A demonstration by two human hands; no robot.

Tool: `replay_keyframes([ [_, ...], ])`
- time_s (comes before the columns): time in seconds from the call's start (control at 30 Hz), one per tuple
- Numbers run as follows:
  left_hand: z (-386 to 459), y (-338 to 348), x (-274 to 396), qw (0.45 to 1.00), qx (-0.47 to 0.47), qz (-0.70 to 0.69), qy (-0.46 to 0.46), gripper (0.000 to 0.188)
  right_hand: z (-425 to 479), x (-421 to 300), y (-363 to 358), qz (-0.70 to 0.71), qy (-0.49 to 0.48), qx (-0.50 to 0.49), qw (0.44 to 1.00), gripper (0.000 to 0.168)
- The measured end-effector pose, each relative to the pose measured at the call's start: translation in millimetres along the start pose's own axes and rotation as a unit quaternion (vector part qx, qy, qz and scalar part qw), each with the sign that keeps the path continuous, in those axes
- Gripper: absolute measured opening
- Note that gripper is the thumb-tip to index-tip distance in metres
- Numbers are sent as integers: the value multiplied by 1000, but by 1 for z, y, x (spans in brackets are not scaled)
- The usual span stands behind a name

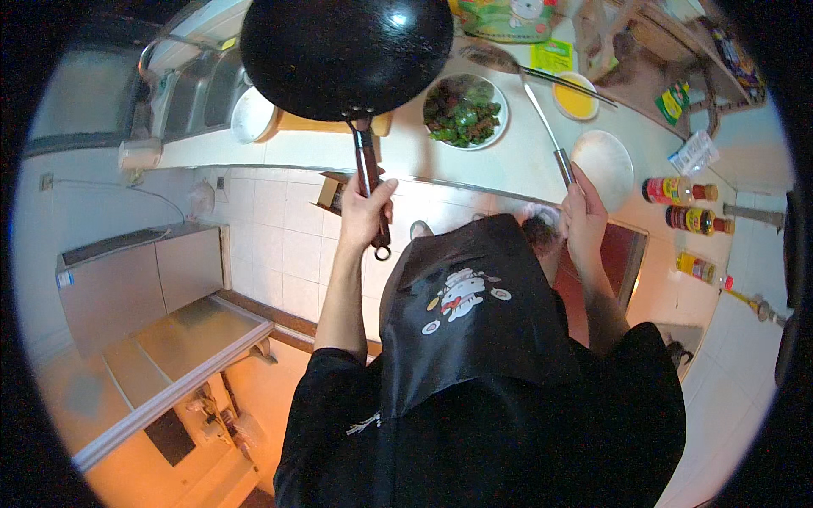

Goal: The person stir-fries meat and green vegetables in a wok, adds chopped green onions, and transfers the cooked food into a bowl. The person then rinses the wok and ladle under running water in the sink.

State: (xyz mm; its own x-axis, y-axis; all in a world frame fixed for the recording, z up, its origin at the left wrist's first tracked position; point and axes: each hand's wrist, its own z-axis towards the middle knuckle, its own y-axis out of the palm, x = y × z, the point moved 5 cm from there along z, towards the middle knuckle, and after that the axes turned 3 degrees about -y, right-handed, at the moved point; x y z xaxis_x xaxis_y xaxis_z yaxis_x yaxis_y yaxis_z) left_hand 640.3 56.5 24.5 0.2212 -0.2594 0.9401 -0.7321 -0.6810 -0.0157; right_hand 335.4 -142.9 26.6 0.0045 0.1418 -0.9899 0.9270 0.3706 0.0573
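My left hand (367, 213) grips the dark handle of a black wok (346, 54), which is raised over the counter at the top of the view. In my right hand (583, 216) is the handle of a metal spatula or ladle (542, 117); its head end lies near a dark strainer-like utensil (488, 56). Between the wok and this tool stands a white plate (503, 124) heaped with cooked green leafy vegetables (467, 114). A bowl of yellow liquid (575, 96) is to the right of it. An empty-looking pale plate (603, 166) lies beside my right hand.
At the left are a sink (206, 89), a white bowl (251, 117) and a wooden board (305, 124). Sauce bottles (667, 190) stand at the right, with a shelf (673, 38) above. The counter edge (444, 185) runs before me; an open cardboard box (330, 192) is below.
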Motion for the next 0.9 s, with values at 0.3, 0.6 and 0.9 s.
replay_keyframes([
  [0.3, -59, -64, -28, 989, -4, -136, -50, 31, -65, -24, 168, 127, 185, -223, 949, 49],
  [0.6, -132, -250, -52, 990, 44, -122, -53, 30, -189, 11, 405, 62, 186, -448, 872, 57],
  [0.9, -132, -412, -33, 986, 74, -135, -60, 25, -234, 22, 580, 11, 141, -446, 884, 57],
])
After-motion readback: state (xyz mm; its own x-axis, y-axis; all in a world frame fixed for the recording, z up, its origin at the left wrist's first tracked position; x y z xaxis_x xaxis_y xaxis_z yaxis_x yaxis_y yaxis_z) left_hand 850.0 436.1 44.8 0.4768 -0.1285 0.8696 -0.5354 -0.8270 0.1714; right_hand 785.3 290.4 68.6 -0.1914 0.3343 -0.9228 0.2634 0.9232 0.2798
